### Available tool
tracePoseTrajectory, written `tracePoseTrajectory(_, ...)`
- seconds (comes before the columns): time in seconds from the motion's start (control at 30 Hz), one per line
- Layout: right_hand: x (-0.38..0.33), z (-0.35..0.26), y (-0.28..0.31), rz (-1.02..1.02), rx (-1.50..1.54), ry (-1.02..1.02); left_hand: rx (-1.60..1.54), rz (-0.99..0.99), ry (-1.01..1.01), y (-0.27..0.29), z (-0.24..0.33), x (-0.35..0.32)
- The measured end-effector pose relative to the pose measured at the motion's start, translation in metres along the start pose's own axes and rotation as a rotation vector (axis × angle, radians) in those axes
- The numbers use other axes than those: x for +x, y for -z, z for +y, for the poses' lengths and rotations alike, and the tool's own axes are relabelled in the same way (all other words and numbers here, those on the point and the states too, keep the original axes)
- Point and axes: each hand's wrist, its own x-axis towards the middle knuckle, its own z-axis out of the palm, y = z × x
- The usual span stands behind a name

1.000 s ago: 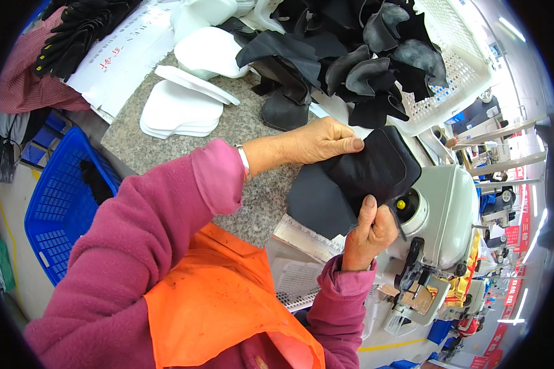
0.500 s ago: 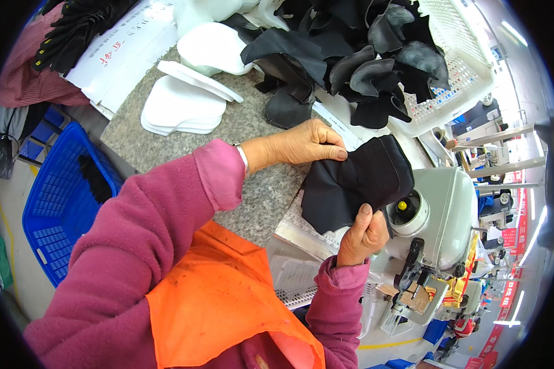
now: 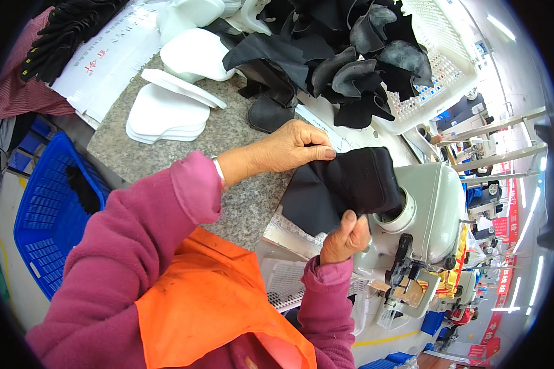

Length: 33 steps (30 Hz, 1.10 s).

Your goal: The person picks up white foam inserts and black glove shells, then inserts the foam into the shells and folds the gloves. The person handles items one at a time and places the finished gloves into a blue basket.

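Between my two hands hangs a black fabric piece (image 3: 360,181) with a rounded, stitched end, its flat part spreading toward the lower left. My left hand (image 3: 289,147) pinches its upper edge between thumb and fingers. Along the lower edge, my right hand (image 3: 346,238) is closed on it with the thumb on top; the other fingers are partly hidden. The stitched end covers part of the round end of a pale green sewing machine (image 3: 434,203); I cannot tell whether they touch. Left of my left hand, white shaped pads (image 3: 166,114) are stacked on the speckled tabletop (image 3: 240,212).
A heap of similar black pieces (image 3: 345,74) lies at the back, beside and partly in a white perforated basket (image 3: 455,74). A blue basket (image 3: 34,240) stands at the left below table height. More black pieces (image 3: 74,37) lie on a white box (image 3: 108,64).
The black piece has shifted slightly down toward me, and its stitched end now hides the yellow knob on the machine. Both hands keep hold of it. The whole view has shifted a little.
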Motion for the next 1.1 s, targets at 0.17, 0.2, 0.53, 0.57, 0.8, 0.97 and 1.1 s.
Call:
tracePoseTrajectory(0.17,0.001,0.001,-0.002,-0.032,0.073,-0.066,0.049,0.02,0.004,-0.004,-0.009,-0.003)
tracePoseTrajectory(0.2,0.001,0.002,-0.004,-0.033,0.087,-0.061,0.083,0.026,-0.026,-0.004,-0.014,-0.002)
tracePoseTrajectory(0.53,-0.004,0.002,-0.005,-0.068,0.082,-0.088,0.45,0.043,-0.19,0.001,-0.014,0.002)
tracePoseTrajectory(0.57,-0.004,0.002,-0.006,-0.059,0.069,-0.071,0.532,0.036,-0.162,0.002,-0.008,0.002)
tracePoseTrajectory(0.8,-0.008,-0.001,-0.012,-0.048,0.107,-0.079,0.634,-0.149,-0.106,0.012,0.026,0.016)
tracePoseTrajectory(0.97,0.001,-0.009,-0.009,-0.108,0.145,-0.102,0.591,-0.214,0.035,0.003,0.024,0.031)
tracePoseTrajectory(1.1,0.013,-0.022,-0.002,-0.229,0.386,-0.304,0.434,-0.079,0.007,-0.01,0.013,0.036)
